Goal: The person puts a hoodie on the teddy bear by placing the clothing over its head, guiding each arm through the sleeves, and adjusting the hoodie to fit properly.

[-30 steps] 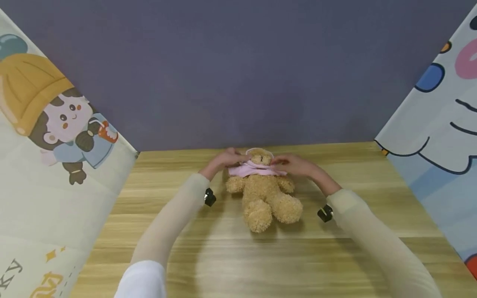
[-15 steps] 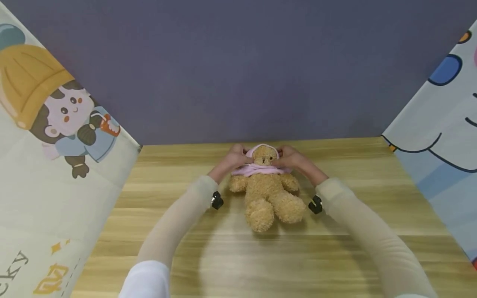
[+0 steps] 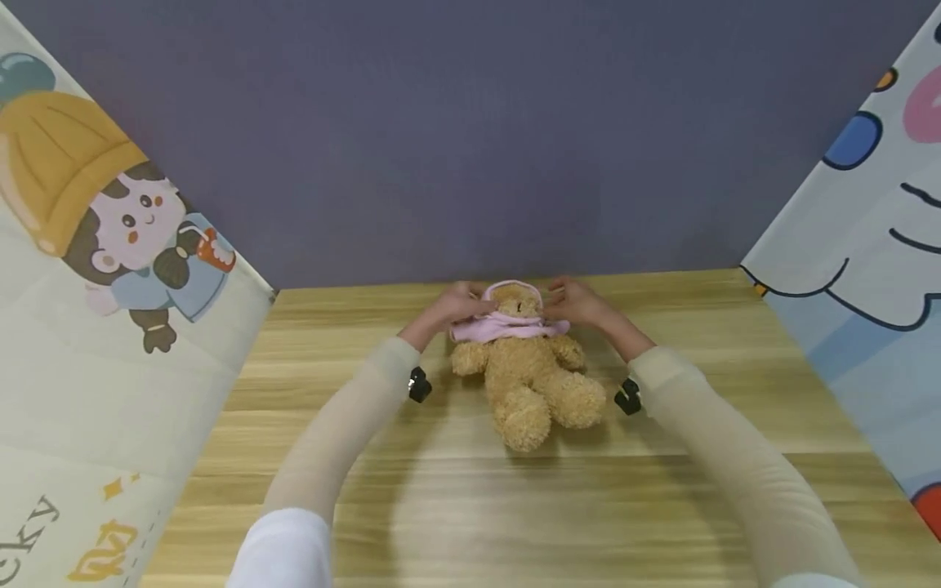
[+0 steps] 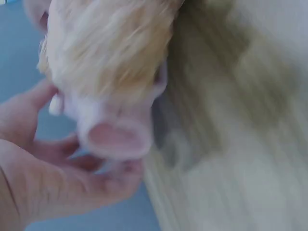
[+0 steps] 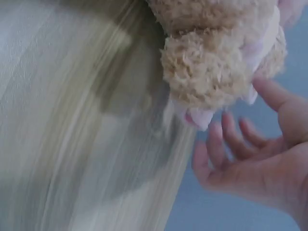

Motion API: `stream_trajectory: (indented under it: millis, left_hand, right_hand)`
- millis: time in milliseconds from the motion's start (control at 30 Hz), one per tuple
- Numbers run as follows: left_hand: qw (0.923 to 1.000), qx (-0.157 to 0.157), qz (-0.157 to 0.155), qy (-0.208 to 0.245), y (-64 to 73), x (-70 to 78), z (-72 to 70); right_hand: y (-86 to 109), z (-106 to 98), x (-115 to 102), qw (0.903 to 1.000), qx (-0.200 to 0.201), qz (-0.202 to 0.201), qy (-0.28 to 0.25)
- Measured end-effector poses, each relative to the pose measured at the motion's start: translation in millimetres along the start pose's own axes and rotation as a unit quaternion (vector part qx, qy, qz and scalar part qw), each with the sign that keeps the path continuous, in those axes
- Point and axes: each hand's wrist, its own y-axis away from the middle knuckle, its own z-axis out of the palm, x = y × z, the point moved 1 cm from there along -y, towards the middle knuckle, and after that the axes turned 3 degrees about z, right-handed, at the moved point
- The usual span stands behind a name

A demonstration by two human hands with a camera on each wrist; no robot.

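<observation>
A curly tan teddy bear (image 3: 520, 367) lies on its back on the wooden table (image 3: 353, 506), feet toward me. A pink hoodie (image 3: 507, 328) is bunched over its shoulders, its hood rim around the bear's head. My left hand (image 3: 463, 302) holds the hoodie beside the head. In the left wrist view its thumb touches the pink cloth and its fingers lie behind a hollow sleeve (image 4: 118, 142). On the other side, my right hand (image 3: 579, 302) is at the hood's edge; in the right wrist view its thumb tip meets the toy while the other fingers are spread and loosely bent.
A dark grey-blue panel (image 3: 500, 147) rises behind the table's far edge. Cartoon-printed sheets flank it, a left sheet (image 3: 66, 343) and a right sheet (image 3: 867, 327). Black wrist cameras sit at both cuffs, the left wrist camera (image 3: 419, 385) and right wrist camera (image 3: 628, 397).
Half a second ago both hands pinched the hood's sides. Since then the right fingers have loosened and spread, and the bear's head has tipped back a little. The left hand stays at the hood.
</observation>
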Motion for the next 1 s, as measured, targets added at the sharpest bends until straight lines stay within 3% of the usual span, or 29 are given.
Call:
stream_trajectory:
  millis: [67,167,233,333,433,533,633,700,767,867,933,1000]
  left_hand:
    - [0.9937,-0.077,-0.079,0.018,-0.9,-4.4,-5.3]
    - [0.9711,-0.164,-0.165,0.054,-4.5,-11.5,-7.6]
    - [0.9586,-0.182,-0.191,0.108,-8.9,-15.0,-4.9]
    - [0.9567,-0.142,-0.187,0.173,-13.9,-18.6,-0.6]
    - [0.9664,-0.088,-0.158,0.182,-14.0,-19.0,2.7]
    - [0.9826,-0.031,-0.1,0.153,-12.7,-16.6,4.1]
    - [0.9933,0.013,-0.03,0.111,-10.5,-11.8,6.8]
    - [0.9966,0.041,0.019,0.069,-8.8,-8.3,8.8]
    - [0.9954,0.071,0.059,0.026,-6.7,-6.6,11.6]
    - [0.9868,0.117,0.108,-0.028,-1.6,-8.8,16.1]
    - [0.9763,0.152,0.135,-0.075,4.2,-12.3,19.4]
    - [0.9615,0.174,0.168,-0.131,14.3,-13.6,23.2]
  right_hand:
    - [4.2,-5,1,0.9986,-0.05,0.019,-0.002]
    - [10.6,-8,-2,0.9924,-0.114,0.047,0.006]
    - [10.2,-6,-4,0.9863,-0.149,0.067,-0.022]
    - [4.1,2,-5,0.9795,-0.174,0.071,-0.072]
    - [-1.3,10,-5,0.9829,-0.156,0.028,-0.093]
    - [-2.0,17,-3,0.992,-0.093,-0.008,-0.085]
    - [-0.4,22,-2,0.9989,-0.02,-0.032,-0.028]
    - [0.5,25,-2,0.9983,0.033,-0.042,0.021]
    - [1.8,28,-3,0.9931,0.078,-0.057,0.067]
    - [8.3,33,-3,0.9798,0.148,-0.076,0.11]
    - [16.9,35,-4,0.9686,0.182,-0.087,0.146]
    - [29.3,36,-6,0.9594,0.184,-0.103,0.188]
